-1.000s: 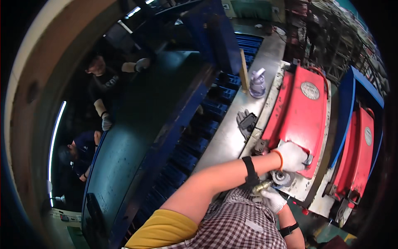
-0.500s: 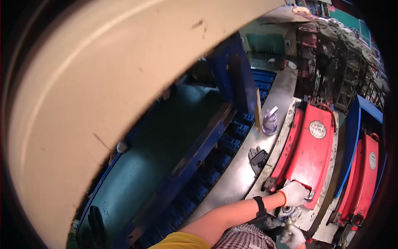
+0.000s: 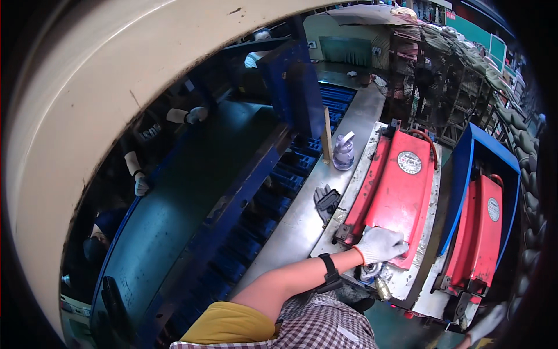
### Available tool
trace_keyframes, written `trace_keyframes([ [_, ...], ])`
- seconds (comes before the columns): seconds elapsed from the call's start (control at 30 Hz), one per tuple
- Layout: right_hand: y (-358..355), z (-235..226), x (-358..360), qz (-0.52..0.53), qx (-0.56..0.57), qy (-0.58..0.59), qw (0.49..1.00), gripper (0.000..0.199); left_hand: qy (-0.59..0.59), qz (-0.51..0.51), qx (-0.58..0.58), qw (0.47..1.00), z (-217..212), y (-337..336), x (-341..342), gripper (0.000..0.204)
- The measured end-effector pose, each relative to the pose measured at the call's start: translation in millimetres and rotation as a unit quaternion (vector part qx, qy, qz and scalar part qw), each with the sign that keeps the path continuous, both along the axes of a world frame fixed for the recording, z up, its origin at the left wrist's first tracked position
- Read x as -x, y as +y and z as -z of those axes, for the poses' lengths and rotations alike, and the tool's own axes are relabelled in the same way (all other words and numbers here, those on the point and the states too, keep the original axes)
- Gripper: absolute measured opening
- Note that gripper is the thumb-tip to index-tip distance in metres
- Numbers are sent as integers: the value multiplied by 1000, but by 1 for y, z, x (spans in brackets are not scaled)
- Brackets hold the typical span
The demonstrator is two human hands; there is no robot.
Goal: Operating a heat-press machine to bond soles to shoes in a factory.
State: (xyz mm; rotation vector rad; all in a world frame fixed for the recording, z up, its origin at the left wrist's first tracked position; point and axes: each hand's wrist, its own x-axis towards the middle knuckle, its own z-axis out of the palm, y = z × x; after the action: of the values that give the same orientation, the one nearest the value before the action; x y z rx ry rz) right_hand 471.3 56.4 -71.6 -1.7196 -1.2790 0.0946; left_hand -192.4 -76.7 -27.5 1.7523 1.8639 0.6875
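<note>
Head view: rested the gloved left hand [image 3: 381, 245] on the near edge of a red cover [image 3: 401, 195], too hidden to tell whether clamped; had the right hand [image 3: 488, 324], too blurred to tell, near a second red cover [image 3: 476, 232] inside a blue frame [image 3: 462, 183], across a gap [image 3: 434, 249]. Saw a purple bottle [image 3: 343, 156], contents unclear, upright on the desk [image 3: 293, 232].

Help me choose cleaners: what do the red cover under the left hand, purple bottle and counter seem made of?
Red cover: probably painted metal, given its glossy highlights. Purple bottle: likely smooth plastic, by its translucency. Counter: apparently bare, satin metal, judging by its grey sheen.
</note>
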Motion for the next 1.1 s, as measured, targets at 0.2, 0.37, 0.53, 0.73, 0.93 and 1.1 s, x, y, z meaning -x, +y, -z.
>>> trace_keyframes([
  [0.2, -65, 64, 63, -144, 207, -101, 963, 49, -186, 20, -251, 950, -8, 20, -82, 18],
  [0.37, -72, 45, 76, -115, 261, -71, 956, 51, -88, 183, -228, 952, -14, 67, -194, 41],
  [0.53, -82, 66, 67, -146, 256, -133, 946, 51, -20, 291, -217, 932, 2, 105, -280, 69],
  [0.73, -146, 96, 88, -237, 232, -322, 887, 51, 79, 337, -240, 907, 43, 134, -322, 55],
  [0.93, -148, 35, 137, -112, 174, -357, 911, 43, 121, 301, -285, 902, 23, 142, -339, 46],
  [1.1, -34, 51, 149, -265, 278, -242, 891, 42, 58, 282, -320, 903, -46, 162, -329, 43],
])
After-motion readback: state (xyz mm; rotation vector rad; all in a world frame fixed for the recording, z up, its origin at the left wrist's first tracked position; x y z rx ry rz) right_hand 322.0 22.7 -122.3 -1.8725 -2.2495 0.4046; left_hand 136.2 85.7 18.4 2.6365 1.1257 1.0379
